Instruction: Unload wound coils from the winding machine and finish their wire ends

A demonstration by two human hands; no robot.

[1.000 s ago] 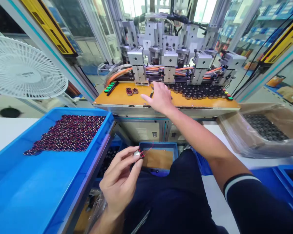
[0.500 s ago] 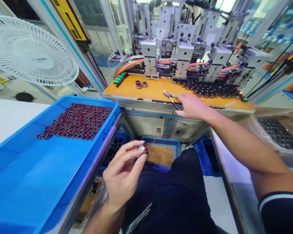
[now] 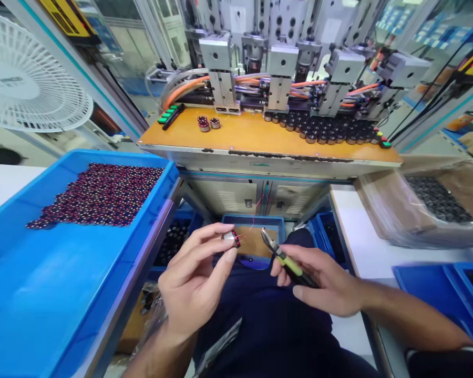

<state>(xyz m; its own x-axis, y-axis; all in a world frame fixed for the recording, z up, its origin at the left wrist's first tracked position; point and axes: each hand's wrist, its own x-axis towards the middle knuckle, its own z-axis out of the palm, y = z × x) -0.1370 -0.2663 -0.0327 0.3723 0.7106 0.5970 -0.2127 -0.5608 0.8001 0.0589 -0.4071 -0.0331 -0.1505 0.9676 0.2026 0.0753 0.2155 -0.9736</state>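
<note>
- Small silver metal cylinder with a red-and-black end [image 3: 229, 236]: held in the air near the centre of the view, in the left hand. The step in hand looks like readying a tool beside the cylinder's loose wire.
- Grey metal machine with orange tubes [image 3: 216, 55]: the largest thing, across the far side, above an orange-topped bench [image 3: 240, 139].
- Long blue plastic tray [image 3: 47, 273]: on the left, partly filled with closely packed dark-and-red round pieces [image 3: 102, 194].
- Right hand [image 3: 323, 281]: forearm coming from the lower right, palm turned inward, fingers curled around a tool's handles. The two hands are apart, facing each other.
- Left hand [image 3: 199, 278]: wrist rising from the bottom edge, thumb below and fingers above, pinching the cylinder with its wired end towards the right.
- Metal pliers with yellow-green and black handles [image 3: 289, 264]: tips pointing up and left, near the cylinder but not touching it. Whether the jaws are parted, I cannot tell.
- Thin red wire [image 3: 254, 214]: curling upward from the cylinder's end. Working on it would seem to call for a steady left pinch and the tips brought carefully to the wire.
</note>
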